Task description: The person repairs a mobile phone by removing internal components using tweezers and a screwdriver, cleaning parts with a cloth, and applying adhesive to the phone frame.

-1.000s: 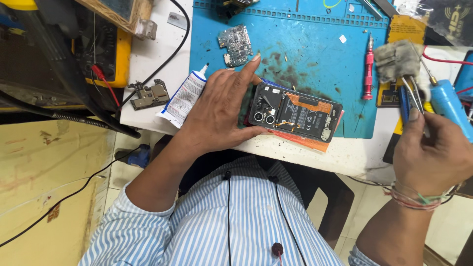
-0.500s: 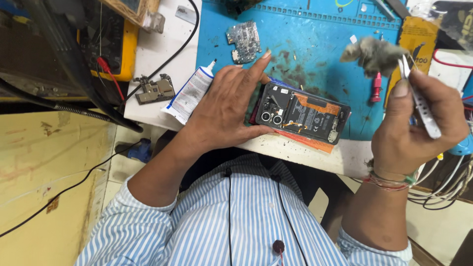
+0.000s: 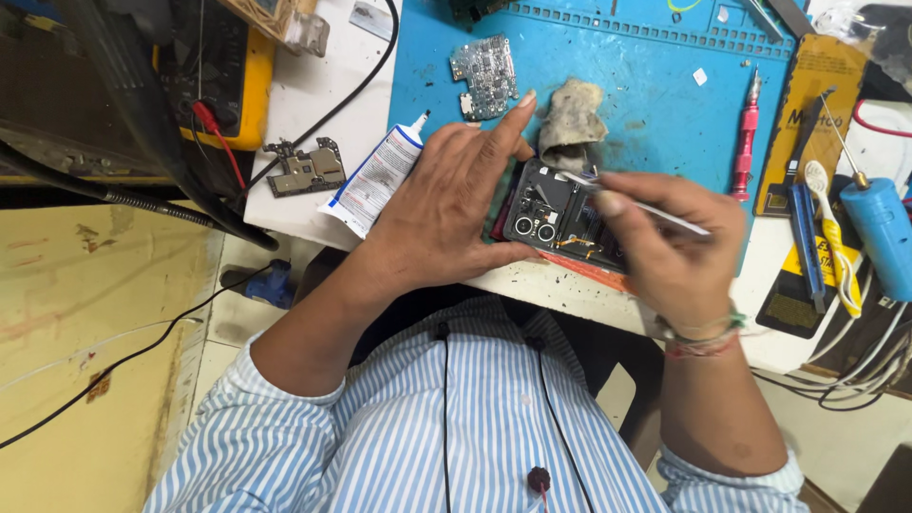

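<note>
An opened phone (image 3: pixel 556 218) with its back off lies at the near edge of a blue work mat (image 3: pixel 646 85). My left hand (image 3: pixel 456 204) rests flat on the phone's left end and holds it down. My right hand (image 3: pixel 670 247) grips metal tweezers (image 3: pixel 636 202), whose tips carry a grey wad of cloth (image 3: pixel 570 119) just above the phone's top edge. The right hand covers the phone's right half.
A loose circuit board (image 3: pixel 484 76) lies on the mat's far left. A white glue tube (image 3: pixel 375 180) and a small board (image 3: pixel 306 166) sit on the white bench. A red screwdriver (image 3: pixel 746 133), blue tool (image 3: pixel 879 233) and yellow meter (image 3: pixel 242 76) surround the mat.
My right hand came from the right side with the tweezers and grey wad, moving down and left until it sits over the phone. My left hand stayed on the phone.
</note>
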